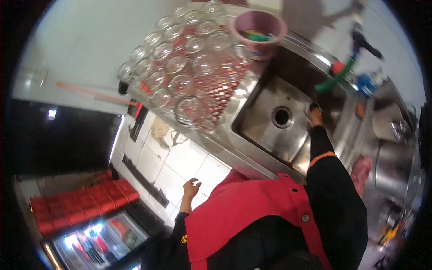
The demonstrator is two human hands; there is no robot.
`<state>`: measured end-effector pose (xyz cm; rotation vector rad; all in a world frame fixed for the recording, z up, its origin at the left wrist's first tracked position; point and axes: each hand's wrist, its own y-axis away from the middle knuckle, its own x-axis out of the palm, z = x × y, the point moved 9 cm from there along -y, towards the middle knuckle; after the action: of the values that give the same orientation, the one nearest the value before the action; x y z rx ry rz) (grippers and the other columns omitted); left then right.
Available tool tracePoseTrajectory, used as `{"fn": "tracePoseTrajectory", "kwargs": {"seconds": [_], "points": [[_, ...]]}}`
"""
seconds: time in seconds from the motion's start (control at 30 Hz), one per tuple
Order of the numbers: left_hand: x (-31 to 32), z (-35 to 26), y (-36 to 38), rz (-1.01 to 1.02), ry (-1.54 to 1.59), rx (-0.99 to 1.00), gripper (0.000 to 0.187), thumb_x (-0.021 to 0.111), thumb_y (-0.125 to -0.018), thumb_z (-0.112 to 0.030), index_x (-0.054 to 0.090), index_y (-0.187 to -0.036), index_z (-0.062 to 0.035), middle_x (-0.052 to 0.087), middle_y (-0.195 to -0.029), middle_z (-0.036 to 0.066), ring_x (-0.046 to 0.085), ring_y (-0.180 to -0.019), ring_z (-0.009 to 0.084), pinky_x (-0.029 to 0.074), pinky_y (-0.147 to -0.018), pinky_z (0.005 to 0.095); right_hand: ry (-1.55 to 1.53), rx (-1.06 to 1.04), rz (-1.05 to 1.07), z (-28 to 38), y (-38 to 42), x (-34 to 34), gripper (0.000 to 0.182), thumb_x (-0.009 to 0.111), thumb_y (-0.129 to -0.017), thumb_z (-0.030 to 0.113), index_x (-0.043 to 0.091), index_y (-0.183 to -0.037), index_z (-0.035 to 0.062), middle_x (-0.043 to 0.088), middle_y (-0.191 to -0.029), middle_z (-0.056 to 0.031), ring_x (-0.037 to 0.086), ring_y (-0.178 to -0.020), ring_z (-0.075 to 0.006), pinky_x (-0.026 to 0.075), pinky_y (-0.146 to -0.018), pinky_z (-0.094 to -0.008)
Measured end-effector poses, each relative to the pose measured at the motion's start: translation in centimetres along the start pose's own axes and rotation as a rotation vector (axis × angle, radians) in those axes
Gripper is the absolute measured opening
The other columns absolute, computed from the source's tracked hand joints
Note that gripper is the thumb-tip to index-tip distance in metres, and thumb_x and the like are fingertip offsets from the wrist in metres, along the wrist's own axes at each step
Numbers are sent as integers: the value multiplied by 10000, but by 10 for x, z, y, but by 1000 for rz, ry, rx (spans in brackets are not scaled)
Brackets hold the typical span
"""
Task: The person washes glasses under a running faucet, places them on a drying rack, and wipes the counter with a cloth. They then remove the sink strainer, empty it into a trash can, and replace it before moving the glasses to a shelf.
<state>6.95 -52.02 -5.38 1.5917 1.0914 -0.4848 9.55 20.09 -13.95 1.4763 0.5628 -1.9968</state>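
Glass (312,108) sits in the right hand (315,117), down in the sink (261,121) at about 3 o'clock from the drain (282,116), under the green hose (335,78). It is small and blurred; whether it is upright I cannot tell.

Progress, judged from how things lie: a big batch of glasses (189,67) already stands mouth-down on the draining board at 10 o'clock from the sink, packed touching each other, so most of the washing looks done. This one glass is in hand; the basin otherwise shows bare steel. Pink tub (258,31) with bits inside stands at 12 o'clock, by the rack.

Right arm reaches straight out and down into the basin, black sleeve with orange cuff, fingers curled round the glass; exact grip too small to tell.

Left hand (191,188) hangs free at 7 o'clock, well apart from the sink, over the tiled floor, holding nothing, fingers loosely spread and slightly curled.
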Motion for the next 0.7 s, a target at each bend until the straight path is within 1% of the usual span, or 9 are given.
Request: {"fn": "tracePoseTrajectory", "kwargs": {"seconds": [0.03, 0.1, 0.13, 0.23, 0.3, 0.43, 0.5, 0.63, 0.7], "points": [[-8, 17, -1, -11, 4, -35, 312, 662, -678, -270, 631, -918, -73, 618, -853, 169, 593, -830, 258, 469, -736, 342, -119, 309, 182, -37, 4, 32, 392, 536, -766, 314, 543, -957, -28, 548, -1008, -252, 531, -937, -394, 434, -805, -429], [-14, 68, -7, -37, 52, -144, 295, 662, -677, -273, 636, -899, -80, 625, -809, 148, 601, -769, 250, 470, -712, 340, -92, 319, 209, -39, 13, 48, 340, 455, -812, 256, 521, -980, -33, 559, -982, -252, 544, -917, -395, 450, -767, -447], [-17, 89, -6, -51, 68, -187, 292, 660, -679, -275, 637, -896, -80, 628, -805, 140, 601, -759, 250, 471, -707, 339, -97, 354, 169, -37, 18, 41, 286, 390, -820, 168, 492, -1004, -25, 563, -967, -252, 551, -915, -374, 458, -744, -425], [-18, 124, -3, -35, 93, -300, 284, 654, -684, -280, 638, -888, -83, 629, -834, 132, 595, -800, 264, 463, -742, 345, 28, 348, 144, -16, 29, 42, 248, 416, -821, 169, 532, -958, -1, 580, -939, -218, 564, -874, -369, 469, -713, -413], [-16, 126, -7, -52, 9, -216, 282, 648, -687, -288, 637, -886, -88, 622, -874, 143, 579, -867, 280, 441, -801, 357, 152, 375, 96, -7, 38, 35, 218, 441, -821, 170, 572, -913, 23, 598, -911, -184, 576, -832, -364, 480, -682, -401], [-1, 123, -28, 26, 41, -218, 288, 645, -688, -312, 644, -886, -103, 617, -899, 149, 567, -901, 292, 416, -846, 367, 20, 368, 47, 24, 59, 25, 184, 506, -780, 175, 590, -880, 45, 607, -863, -169, 583, -805, -342, 475, -674, -393], [-2, 110, -41, 35, 100, -188, 294, 645, -689, -316, 642, -893, -105, 626, -833, 147, 585, -853, 275, 435, -811, 353, -25, 124, 87, 70, 67, 13, 174, 566, -732, 166, 595, -869, 63, 609, -826, -165, 587, -798, -320, 465, -675, -404], [-8, 84, -64, -26, 184, -91, 306, 647, -688, -298, 636, -917, -97, 629, -718, 137, 612, -733, 240, 476, -703, 323, 43, 0, 92, 111, 81, -13, 163, 594, -694, 104, 590, -852, 67, 606, -813, -158, 582, -772, -321, 455, -669, -404], [-18, 73, -62, -73, 221, -104, 305, 648, -686, -279, 633, -925, -89, 631, -747, 143, 614, -730, 239, 482, -687, 326, -37, -198, 25, 137, 87, -30, 131, 601, -705, 101, 599, -836, 90, 621, -744, -112, 597, -723, -301, 458, -644, -383]]}}
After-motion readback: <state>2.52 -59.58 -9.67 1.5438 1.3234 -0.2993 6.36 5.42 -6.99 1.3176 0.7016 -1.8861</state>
